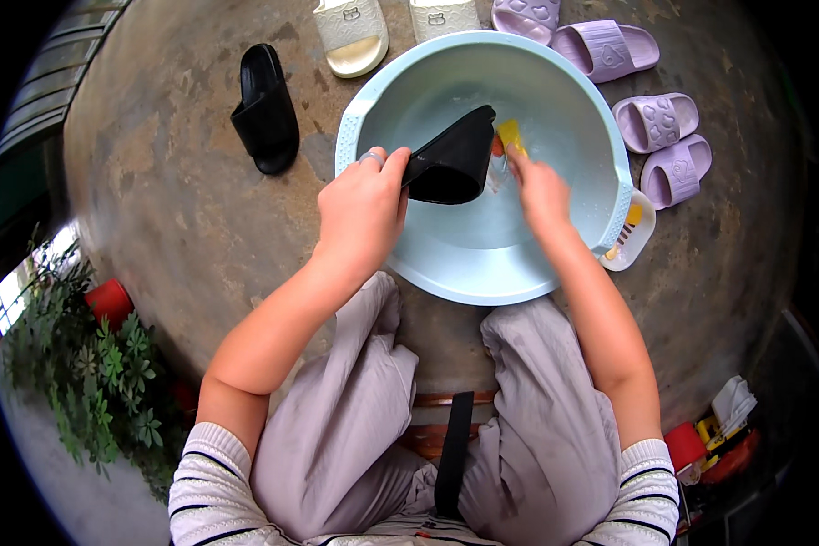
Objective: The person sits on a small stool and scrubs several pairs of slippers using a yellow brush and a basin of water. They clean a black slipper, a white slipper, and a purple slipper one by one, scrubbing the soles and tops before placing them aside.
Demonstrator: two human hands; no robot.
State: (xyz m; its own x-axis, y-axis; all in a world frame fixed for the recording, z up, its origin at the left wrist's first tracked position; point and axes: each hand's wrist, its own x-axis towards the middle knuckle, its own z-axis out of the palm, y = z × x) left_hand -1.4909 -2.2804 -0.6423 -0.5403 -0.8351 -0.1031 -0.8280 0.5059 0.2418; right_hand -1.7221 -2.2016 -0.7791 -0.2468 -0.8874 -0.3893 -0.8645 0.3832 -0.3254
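Note:
My left hand (364, 211) grips a black slide slipper (450, 173) by one end. The slipper is tilted on its side above a large pale blue basin (482, 278). Inside the basin's outline, my right hand (541, 193) is closed on a small yellow thing (510, 136) just right of the slipper's other end. An orange-red patch shows beside the yellow; blur hides its exact kind. A second black slipper (266, 114) lies on the floor to the left of the basin.
Cream slippers (353, 36) and several lilac slippers (605, 50) ring the basin's far and right sides. A white dish (642, 238) with yellow in it touches the basin's right rim. Leafy plants (109, 364) and a red pot (109, 302) stand at left.

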